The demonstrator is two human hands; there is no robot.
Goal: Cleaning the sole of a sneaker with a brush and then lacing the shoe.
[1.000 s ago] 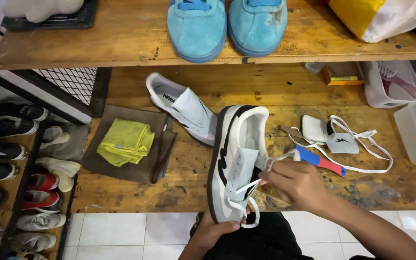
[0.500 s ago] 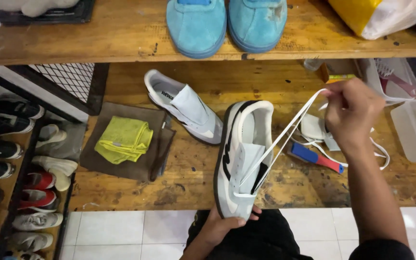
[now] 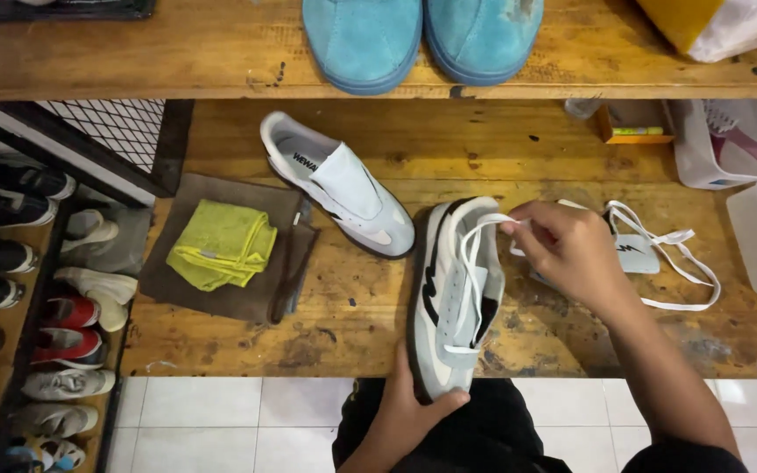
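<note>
Grey-and-white sneaker (image 3: 454, 302) at the tabletop's (image 3: 352, 324) six o'clock edge, toe braced in the clenched left hand (image 3: 409, 412) to keep it steady. White lace (image 3: 475, 236) pinched in the right hand (image 3: 567, 250) at the shoe's two o'clock, drawn up from the eyelets. Matching sneaker (image 3: 339, 193) lying at eleven o'clock; yellow cloth (image 3: 221, 254) at nine.

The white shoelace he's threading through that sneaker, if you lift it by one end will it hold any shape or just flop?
Probably flop: the white shoelace already bends in a soft loop between the sneaker and the right hand. It looks flat and thin, so likely very light. Pulled hard, it may tug the sneaker, though the left hand grips the toe.
</note>
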